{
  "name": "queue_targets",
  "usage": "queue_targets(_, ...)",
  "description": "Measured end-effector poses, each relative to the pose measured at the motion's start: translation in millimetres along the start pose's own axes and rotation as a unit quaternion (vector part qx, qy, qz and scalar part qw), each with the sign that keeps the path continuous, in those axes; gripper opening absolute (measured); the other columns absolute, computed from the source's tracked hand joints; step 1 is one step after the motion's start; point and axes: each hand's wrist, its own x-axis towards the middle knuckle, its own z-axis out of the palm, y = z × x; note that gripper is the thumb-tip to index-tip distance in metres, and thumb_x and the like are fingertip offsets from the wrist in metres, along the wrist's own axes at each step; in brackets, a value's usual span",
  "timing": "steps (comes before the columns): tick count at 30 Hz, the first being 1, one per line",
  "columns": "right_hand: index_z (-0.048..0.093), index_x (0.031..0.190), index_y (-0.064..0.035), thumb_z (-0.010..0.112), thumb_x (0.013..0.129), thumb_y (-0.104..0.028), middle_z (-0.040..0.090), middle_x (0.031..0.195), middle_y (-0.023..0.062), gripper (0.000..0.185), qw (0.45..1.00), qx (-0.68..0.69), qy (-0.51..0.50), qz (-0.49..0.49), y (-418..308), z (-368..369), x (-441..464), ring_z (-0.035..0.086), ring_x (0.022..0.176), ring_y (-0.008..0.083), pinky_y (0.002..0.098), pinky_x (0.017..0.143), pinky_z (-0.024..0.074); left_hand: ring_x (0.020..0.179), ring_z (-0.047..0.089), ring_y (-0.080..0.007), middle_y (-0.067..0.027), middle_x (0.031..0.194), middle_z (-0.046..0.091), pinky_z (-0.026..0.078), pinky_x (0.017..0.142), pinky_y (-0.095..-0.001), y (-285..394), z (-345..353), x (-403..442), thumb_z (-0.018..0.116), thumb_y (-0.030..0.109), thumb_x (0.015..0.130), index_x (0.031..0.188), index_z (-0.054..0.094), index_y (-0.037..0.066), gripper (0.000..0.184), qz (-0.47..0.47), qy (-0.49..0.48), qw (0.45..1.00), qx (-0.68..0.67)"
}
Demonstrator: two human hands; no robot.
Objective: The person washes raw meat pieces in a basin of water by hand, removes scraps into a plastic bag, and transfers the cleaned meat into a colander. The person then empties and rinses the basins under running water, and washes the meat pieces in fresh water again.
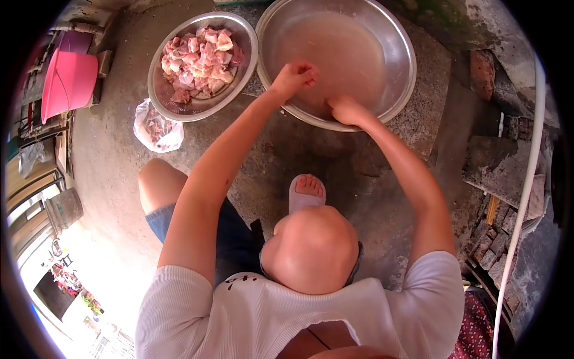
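Observation:
A large metal basin [408, 78] holds cloudy pinkish water. My left hand [295, 78] is above the water near the basin's left side, its fingers curled together; whatever may be between them is too small to make out. At the near edge, my right hand [347, 110] reaches into the basin with its fingertips at or under the murky water, so they are hidden. To the left stands a smaller metal bowl [156, 99] with a heap of raw meat pieces [200, 58]. Just below that bowl lies a clear plastic bag [173, 139] with small meat scraps inside.
A pink bucket [70, 82] stands at the far left. Bricks [483, 75] and broken slabs line the right side, where a white pipe [526, 197] runs. My knee [311, 248] and sandalled foot [307, 188] are below the basin.

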Motion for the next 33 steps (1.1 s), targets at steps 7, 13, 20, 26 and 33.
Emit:
queue_targets(7, 0.061, 0.076, -0.0028, 0.046, 0.084, -0.026, 0.060, 0.073, 0.0171, 0.028, 0.950, 0.289, 0.115, 0.033, -28.3, -40.4, -11.7, 0.059, 0.072, 0.0314, 0.0397, 0.064, 0.0447, 0.075, 0.059, -0.0143, -0.0071, 0.078, 0.062, 0.046, 0.067, -0.0254, -1.8, 23.0, -0.5, 0.049, 0.020, 0.084, 0.091, 0.061, 0.003, 0.022, -0.043, 0.028, 0.971, 0.235)
queue_targets(13, 0.065, 0.083, -0.0036, 0.048, 0.078, -0.019, 0.061, 0.080, 0.0202, 0.023, 0.986, 0.075, 0.122, 0.082, 73.9, 17.9, 56.5, 0.059, 0.077, 0.0353, 0.0424, 0.070, 0.0446, 0.090, 0.058, -0.0292, -0.0171, 0.094, 0.060, 0.044, 0.076, -0.0381, -35.9, 5.0, 43.8, 0.045, 0.019, 0.079, 0.093, 0.062, 0.006, 0.026, 0.039, 0.041, 0.932, 0.358)
queue_targets(20, 0.060, 0.093, 0.0010, 0.047, 0.078, -0.014, 0.060, 0.086, 0.0206, 0.025, 0.994, 0.082, -0.031, 0.068, 39.7, 16.9, 24.9, 0.058, 0.077, 0.0308, 0.0380, 0.069, 0.0446, 0.093, 0.055, -0.0262, -0.0136, 0.099, 0.060, 0.041, 0.081, -0.0357, -45.9, 29.9, 40.1, 0.042, 0.015, 0.082, 0.100, 0.058, 0.002, 0.027, 0.037, -0.199, 0.894, 0.399)
queue_targets(26, 0.060, 0.094, -0.0006, 0.044, 0.089, -0.020, 0.061, 0.083, 0.0061, 0.026, 0.894, 0.417, -0.140, 0.080, 20.3, -22.7, -15.7, 0.054, 0.070, 0.0124, 0.0257, 0.063, 0.0430, 0.069, 0.055, -0.0140, -0.0039, 0.077, 0.059, 0.043, 0.067, -0.0267, -16.7, 49.1, 25.8, 0.039, 0.020, 0.086, 0.084, 0.058, 0.006, 0.023, -0.216, -0.317, 0.922, -0.058)
queue_targets(33, 0.056, 0.098, 0.0011, 0.042, 0.091, -0.026, 0.061, 0.088, 0.0067, 0.031, 0.833, 0.541, -0.095, 0.063, 1.3, -37.8, -43.2, 0.055, 0.077, 0.0127, 0.0228, 0.070, 0.0424, 0.068, 0.053, -0.0102, -0.0012, 0.073, 0.057, 0.041, 0.066, -0.0220, 4.5, 51.4, 10.5, 0.042, 0.028, 0.083, 0.076, 0.057, 0.009, 0.025, -0.237, -0.280, 0.928, 0.070)
